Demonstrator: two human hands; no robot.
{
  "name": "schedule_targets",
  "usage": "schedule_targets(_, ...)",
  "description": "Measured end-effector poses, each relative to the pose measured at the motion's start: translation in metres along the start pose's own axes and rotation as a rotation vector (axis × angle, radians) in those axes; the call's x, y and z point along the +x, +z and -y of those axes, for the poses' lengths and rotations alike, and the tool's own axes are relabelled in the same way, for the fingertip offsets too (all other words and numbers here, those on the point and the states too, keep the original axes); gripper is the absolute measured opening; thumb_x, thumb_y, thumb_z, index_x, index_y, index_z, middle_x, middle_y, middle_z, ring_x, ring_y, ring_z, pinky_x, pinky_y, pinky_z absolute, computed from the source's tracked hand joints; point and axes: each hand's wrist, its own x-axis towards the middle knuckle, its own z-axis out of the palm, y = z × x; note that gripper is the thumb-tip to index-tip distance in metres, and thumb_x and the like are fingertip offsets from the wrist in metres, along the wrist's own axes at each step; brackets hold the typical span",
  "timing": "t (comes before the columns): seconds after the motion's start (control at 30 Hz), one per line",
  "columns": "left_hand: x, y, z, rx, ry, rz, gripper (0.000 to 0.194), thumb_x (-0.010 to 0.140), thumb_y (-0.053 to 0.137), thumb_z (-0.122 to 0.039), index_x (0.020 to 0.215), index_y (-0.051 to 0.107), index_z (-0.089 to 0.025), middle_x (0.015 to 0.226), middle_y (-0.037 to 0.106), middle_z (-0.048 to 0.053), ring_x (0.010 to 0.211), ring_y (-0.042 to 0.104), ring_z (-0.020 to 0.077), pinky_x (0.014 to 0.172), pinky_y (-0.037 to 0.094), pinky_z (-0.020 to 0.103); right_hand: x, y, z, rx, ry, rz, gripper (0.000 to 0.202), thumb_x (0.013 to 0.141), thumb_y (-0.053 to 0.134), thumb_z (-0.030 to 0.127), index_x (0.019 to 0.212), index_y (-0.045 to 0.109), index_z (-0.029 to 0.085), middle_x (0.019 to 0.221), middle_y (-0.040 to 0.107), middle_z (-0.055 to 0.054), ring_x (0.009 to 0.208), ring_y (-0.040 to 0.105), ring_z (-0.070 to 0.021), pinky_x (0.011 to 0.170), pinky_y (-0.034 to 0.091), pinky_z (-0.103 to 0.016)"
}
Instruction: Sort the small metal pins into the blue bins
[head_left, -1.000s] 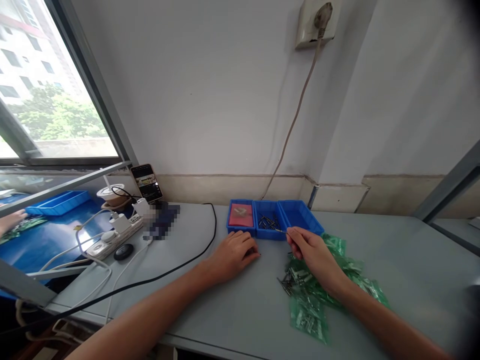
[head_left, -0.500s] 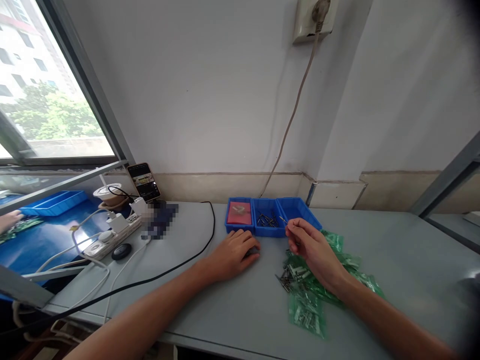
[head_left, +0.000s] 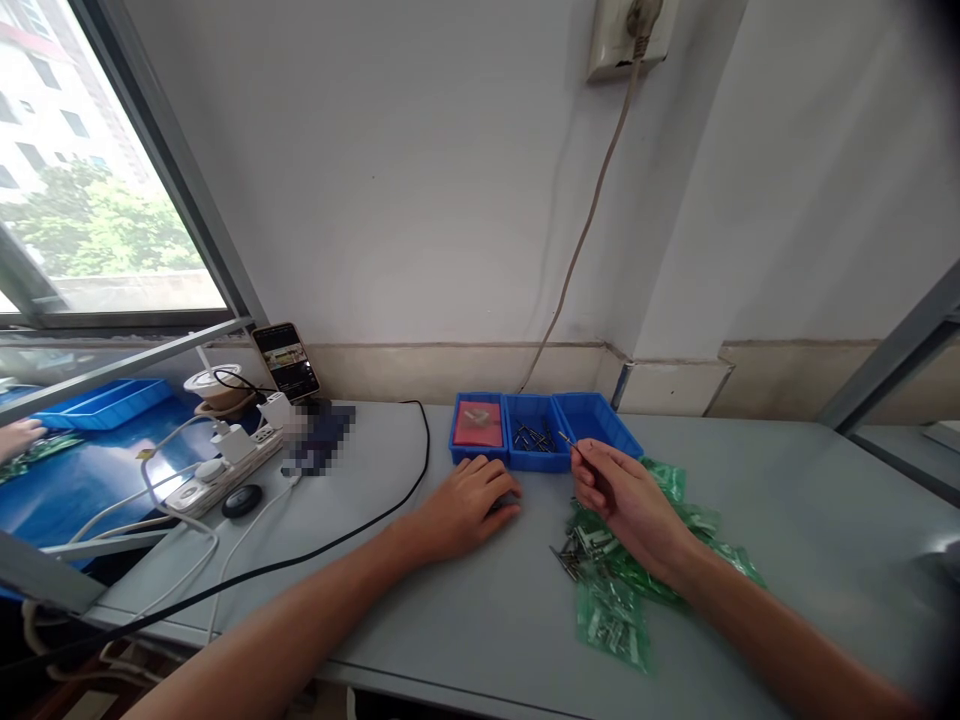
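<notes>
My right hand (head_left: 619,495) pinches a thin metal pin (head_left: 567,440) between thumb and fingertips, its tip pointing up and left in front of the blue bins. My left hand (head_left: 469,505) rests on the table just before the left bin, fingers curled over; something dark shows between thumb and forefinger, too hidden to name. Dark metal pins (head_left: 532,437) lie in the middle blue bin (head_left: 540,462). The left blue bin (head_left: 469,455) holds a red piece (head_left: 478,432) with small clear bits on it. Under and beside my right hand spread green plastic bags (head_left: 615,625) and loose metal pins (head_left: 566,560).
A third blue bin (head_left: 596,415) stands on the right. Toward the left are a power strip (head_left: 232,465) with plugs, a propped phone (head_left: 286,360), a lidded cup (head_left: 223,385) and a black round object (head_left: 242,501). A black cable (head_left: 352,525) crosses the table. Another person's hand (head_left: 19,438) shows far left.
Both hands hold nearly the same places. The pin in my right hand has shifted only slightly, and the view has moved a little.
</notes>
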Motion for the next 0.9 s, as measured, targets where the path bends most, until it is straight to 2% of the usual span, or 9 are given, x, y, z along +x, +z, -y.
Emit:
schedule_targets(0.13, 0.0, 0.0001, 0.0, 0.0, 0.002, -0.001, 0.015, 0.112, 0.056, -0.033, 0.117, 0.063, -0.021, 0.114, 0.067, 0.007, 0.1, 0.057, 0.0228, 0.09, 0.045, 0.036, 0.0006, -0.0005, -0.0012, 0.014, -0.029, -0.024, 0.032, 0.091, 0.081, 0.051, 0.088, 0.066, 0.023, 0.087, 0.057, 0.001, 0.057, 0.035, -0.0092, 0.051, 0.027, -0.028)
schedule_targets(0.27, -0.0003, 0.0002, 0.0002, 0.006, -0.001, 0.003, 0.015, 0.112, 0.055, -0.033, 0.115, 0.063, -0.021, 0.113, 0.067, 0.006, 0.099, 0.058, 0.0221, 0.09, 0.044, 0.036, 0.0007, -0.0008, -0.002, 0.016, -0.041, -0.053, 0.03, 0.093, 0.08, 0.047, 0.089, 0.062, 0.024, 0.09, 0.059, 0.001, 0.056, 0.036, -0.0089, 0.051, 0.026, -0.027)
schedule_targets(0.37, -0.0002, 0.0003, 0.0001, 0.01, -0.001, 0.007, 0.014, 0.112, 0.055, -0.032, 0.115, 0.063, -0.021, 0.113, 0.067, 0.006, 0.1, 0.059, 0.0218, 0.09, 0.044, 0.036, 0.0006, -0.0003, -0.0022, 0.013, -0.025, -0.07, 0.031, 0.094, 0.077, 0.047, 0.085, 0.059, 0.023, 0.083, 0.055, 0.002, 0.056, 0.037, -0.0095, 0.05, 0.024, -0.027)
schedule_targets(0.53, 0.0001, 0.0002, 0.0002, 0.02, 0.016, -0.004, 0.013, 0.112, 0.055, -0.031, 0.116, 0.062, -0.021, 0.113, 0.067, 0.006, 0.103, 0.06, 0.0218, 0.091, 0.044, 0.035, 0.002, -0.0011, -0.0046, -0.042, -0.021, -0.011, 0.039, 0.101, 0.068, 0.053, 0.081, 0.059, 0.021, 0.074, 0.044, 0.004, 0.057, 0.034, -0.01, 0.051, 0.025, -0.026)
schedule_targets(0.7, 0.0003, -0.0005, 0.0007, 0.03, 0.019, 0.002, 0.012, 0.112, 0.056, -0.031, 0.115, 0.062, -0.021, 0.113, 0.067, 0.005, 0.102, 0.061, 0.0214, 0.089, 0.043, 0.035, 0.0029, -0.002, -0.0071, -0.051, -0.021, -0.014, 0.043, 0.101, 0.069, 0.056, 0.078, 0.058, 0.021, 0.072, 0.04, 0.005, 0.056, 0.031, -0.0098, 0.051, 0.025, -0.026)
schedule_targets(0.9, 0.0001, 0.0006, 0.0015, 0.038, 0.021, 0.0, 0.014, 0.112, 0.056, -0.032, 0.116, 0.063, -0.021, 0.112, 0.067, 0.005, 0.102, 0.061, 0.0213, 0.089, 0.043, 0.035, 0.003, -0.001, -0.0058, -0.15, -0.055, -0.045, 0.037, 0.096, 0.075, 0.057, 0.089, 0.065, 0.022, 0.084, 0.055, 0.002, 0.056, 0.033, -0.0089, 0.051, 0.024, -0.026)
